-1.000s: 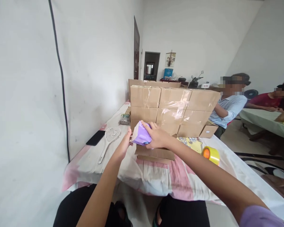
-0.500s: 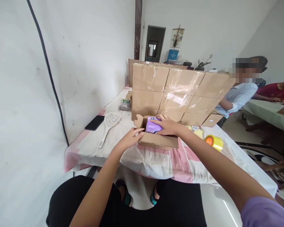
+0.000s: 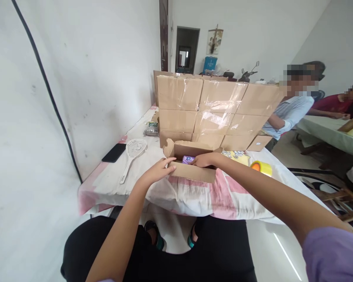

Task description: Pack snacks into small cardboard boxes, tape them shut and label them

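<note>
Since half a second ago the purple packet (image 3: 188, 159) has sunk lower into the open cardboard box (image 3: 191, 171), only its top showing above the near wall, with the right hand (image 3: 205, 159) reaching in over the rim and touching it; whether that grip closes on the packet cannot be told. Left hand (image 3: 159, 171) rests on the box's near left corner, fingers curled over the edge in a loose grip. Behind the box on the desk (image 3: 194, 197) stands a wall of taped cartons (image 3: 211, 111), a yellow tape roll (image 3: 261, 167) to the right, a phone (image 3: 114, 152) and white paddle (image 3: 132, 156) to the left.
</note>
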Demonstrator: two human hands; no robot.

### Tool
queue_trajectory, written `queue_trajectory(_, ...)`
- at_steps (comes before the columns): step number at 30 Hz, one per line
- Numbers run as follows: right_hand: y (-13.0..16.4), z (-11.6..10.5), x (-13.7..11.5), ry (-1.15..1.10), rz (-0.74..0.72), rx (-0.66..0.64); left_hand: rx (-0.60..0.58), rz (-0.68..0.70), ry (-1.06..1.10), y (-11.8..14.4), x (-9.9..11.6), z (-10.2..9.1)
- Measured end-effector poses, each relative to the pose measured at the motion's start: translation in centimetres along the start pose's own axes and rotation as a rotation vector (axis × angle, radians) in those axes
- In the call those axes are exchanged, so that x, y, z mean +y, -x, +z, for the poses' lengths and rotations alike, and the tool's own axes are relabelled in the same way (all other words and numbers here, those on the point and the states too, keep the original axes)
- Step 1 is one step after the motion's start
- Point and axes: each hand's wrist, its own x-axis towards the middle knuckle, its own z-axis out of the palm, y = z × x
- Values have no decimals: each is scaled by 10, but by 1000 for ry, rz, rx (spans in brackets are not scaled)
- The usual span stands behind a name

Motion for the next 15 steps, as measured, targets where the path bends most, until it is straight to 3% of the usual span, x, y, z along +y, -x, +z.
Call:
queue_trajectory(3, 7, -10, -8, -26, 46, -167, -13, 2, 0, 0, 1, -1)
queue_trajectory(5, 23, -18, -15, -26, 57, -170, -36, 7, -7, 1, 3, -3)
queue_trajectory(6, 35, -21, -18, -33, 38, -109, -55, 29, -13, 1, 3, -5)
queue_trajectory(8, 64, -22, -19, -80, -27, 173, -99, 101, -13, 3, 2, -9)
queue_trajectory(9, 79, -19, -16, -123, -43, 403, -120, 131, -5, 4, 0, -10)
queue_trajectory(11, 104, -5, -5, -237, 57, 871, -137, 148, -2, 6, -4, -10)
queue_trajectory(12, 111, 6, 2, -319, 138, 1033, -127, 137, -22, 7, -6, -8)
queue_trajectory(13, 115, 18, 10, -433, 191, 1113, -109, 128, -60, 7, -9, -5)
queue_trajectory(15, 113, 43, 24, -677, 211, 1094, -51, 140, -167, 7, -14, 1)
